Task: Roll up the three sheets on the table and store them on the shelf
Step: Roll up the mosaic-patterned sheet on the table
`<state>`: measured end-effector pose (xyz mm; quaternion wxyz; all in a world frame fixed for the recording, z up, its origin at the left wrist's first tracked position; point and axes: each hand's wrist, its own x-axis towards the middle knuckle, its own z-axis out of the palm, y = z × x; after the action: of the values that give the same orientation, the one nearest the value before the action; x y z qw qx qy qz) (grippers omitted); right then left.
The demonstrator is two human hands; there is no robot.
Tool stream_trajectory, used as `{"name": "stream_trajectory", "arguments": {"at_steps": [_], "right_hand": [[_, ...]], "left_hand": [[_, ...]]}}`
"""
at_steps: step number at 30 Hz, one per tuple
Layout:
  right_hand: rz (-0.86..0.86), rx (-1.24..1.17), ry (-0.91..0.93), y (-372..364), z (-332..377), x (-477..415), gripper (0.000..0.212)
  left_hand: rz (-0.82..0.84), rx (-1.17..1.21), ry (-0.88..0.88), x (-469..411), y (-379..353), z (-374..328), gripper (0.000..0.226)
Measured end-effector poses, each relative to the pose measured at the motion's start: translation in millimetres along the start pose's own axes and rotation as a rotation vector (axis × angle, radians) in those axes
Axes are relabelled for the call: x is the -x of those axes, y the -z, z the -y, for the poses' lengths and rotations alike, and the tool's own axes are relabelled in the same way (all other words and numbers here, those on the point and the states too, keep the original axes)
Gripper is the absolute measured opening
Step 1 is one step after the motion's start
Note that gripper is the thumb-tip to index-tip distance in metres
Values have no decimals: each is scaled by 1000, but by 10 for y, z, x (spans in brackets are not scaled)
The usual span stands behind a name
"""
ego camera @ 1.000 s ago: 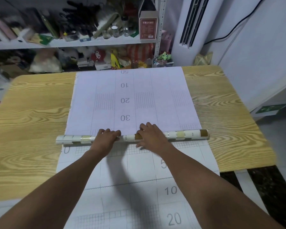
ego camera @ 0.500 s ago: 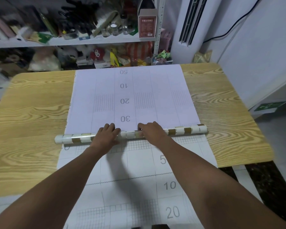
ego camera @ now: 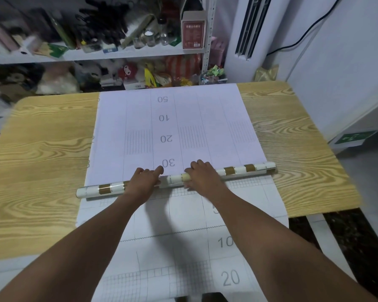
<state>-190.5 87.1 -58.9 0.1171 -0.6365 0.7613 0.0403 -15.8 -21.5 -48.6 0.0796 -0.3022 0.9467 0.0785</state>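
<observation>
Resting atop the roll (ego camera: 238, 171) mid-length, left hand (ego camera: 143, 182), right hand (ego camera: 202, 178), fingers extended, gripping nothing

Lilac sheet (ego camera: 216, 110): 50, 10, 20, seemingly 30.

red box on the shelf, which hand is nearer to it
Right. The right hand lies on the roll nearly straight out from the red box; the left hand lies further left.

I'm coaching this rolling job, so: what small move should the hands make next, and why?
Probably push the roll a little farther over the lilac sheet, the left hand leading. The right hand presses it too; most of the sheet lies flat beyond, and the roll's left end sits nearer.
</observation>
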Motion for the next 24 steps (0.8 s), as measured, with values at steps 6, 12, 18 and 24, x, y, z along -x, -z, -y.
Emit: {"name": "stream_trajectory", "arguments": {"at_steps": [6,12,18,24], "right_hand": [[-73,-38,-25,47,15,23,30],[-29,11,-5,43,71,50,13],[22,32,35,92,78,61,28],[31,-84,7,89,68,48,62]], "left_hand": [[19,-80,-61,38,-87,22,22],[-16,-248,-87,43,-147,86,52],[54,-198,-77,32,-98,6,33],[-15,-149,-40,30,-75,30,31]]}}
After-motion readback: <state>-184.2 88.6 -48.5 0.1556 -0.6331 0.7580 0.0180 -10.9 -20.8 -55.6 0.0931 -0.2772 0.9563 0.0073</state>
